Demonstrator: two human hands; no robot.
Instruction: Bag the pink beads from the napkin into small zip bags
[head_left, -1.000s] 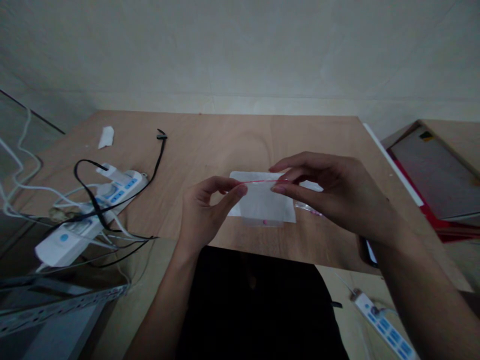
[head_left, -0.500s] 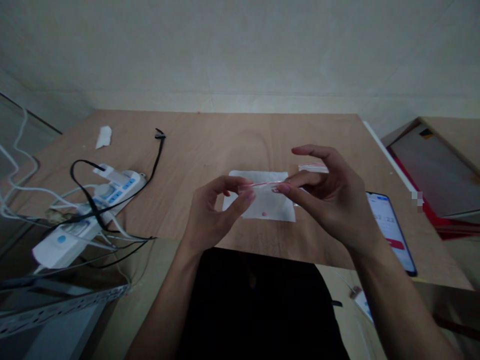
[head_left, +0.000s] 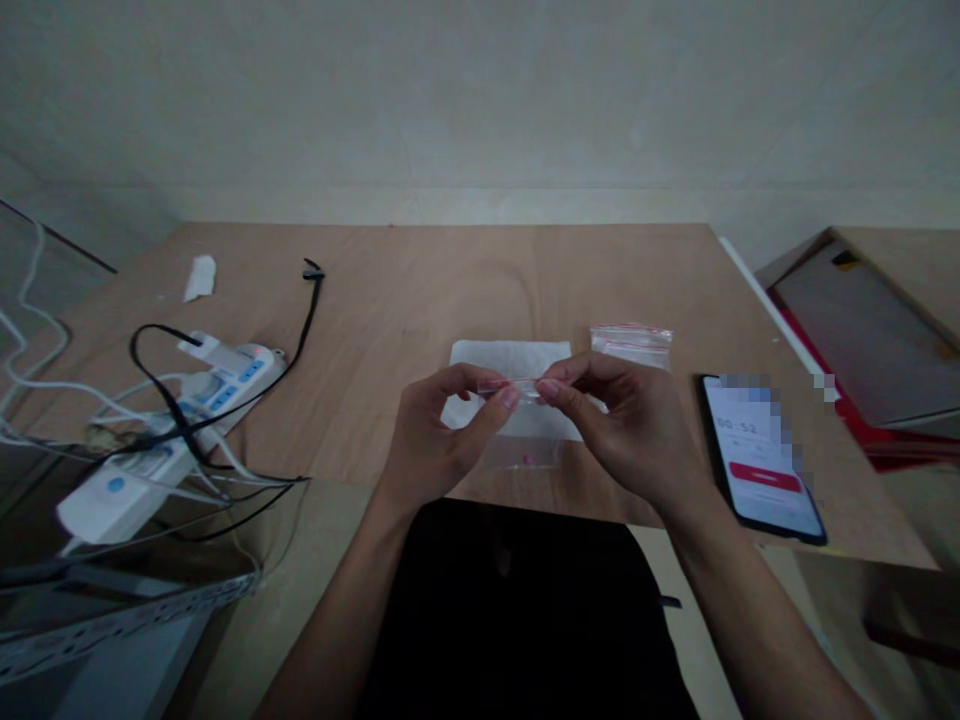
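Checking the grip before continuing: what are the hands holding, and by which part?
The left hand and right hand both pinch a clear plastic bag by its top edge.

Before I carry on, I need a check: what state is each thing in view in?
Left bare hand, shut in a pinch.
Right bare hand, shut in a pinch.
Small clear plastic bag, pinched by both hands; whether sealed, unclear.
White rectangular sheet, flat, partly covered.
Red-lined clear plastic bags, lying flat.
Black-edged rectangular smartphone, face up, screen lit.
White plastic power strip, plugs inserted.
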